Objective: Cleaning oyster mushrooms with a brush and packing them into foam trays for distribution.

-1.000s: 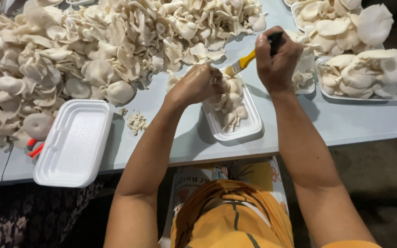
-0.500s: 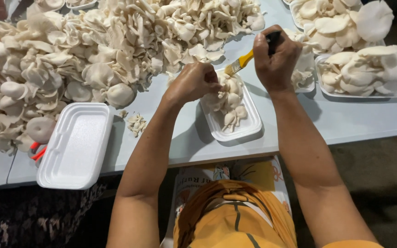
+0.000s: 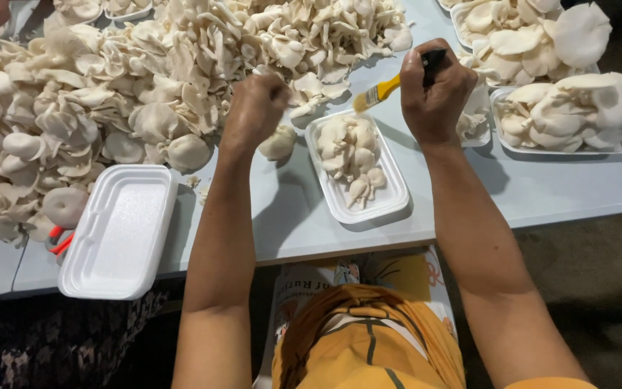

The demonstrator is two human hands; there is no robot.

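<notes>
Left hand [image 3: 253, 108] has moved off the part-filled foam tray [image 3: 358, 169] over to the edge of the big mushroom pile [image 3: 181, 65] at about 10 o'clock from that tray, fingers curled shut, though I can't tell around what. So it looks like it's picking up another one. Right hand [image 3: 433, 90] is still at 1 o'clock, fist closed around the yellow brush [image 3: 386, 88].

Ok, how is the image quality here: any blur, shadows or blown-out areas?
Head view: mostly sharp; left hand slightly soft; pale mushroom pile near overexposed, losing detail; arms cast soft shadows on the table; floor at right is dark.
</notes>
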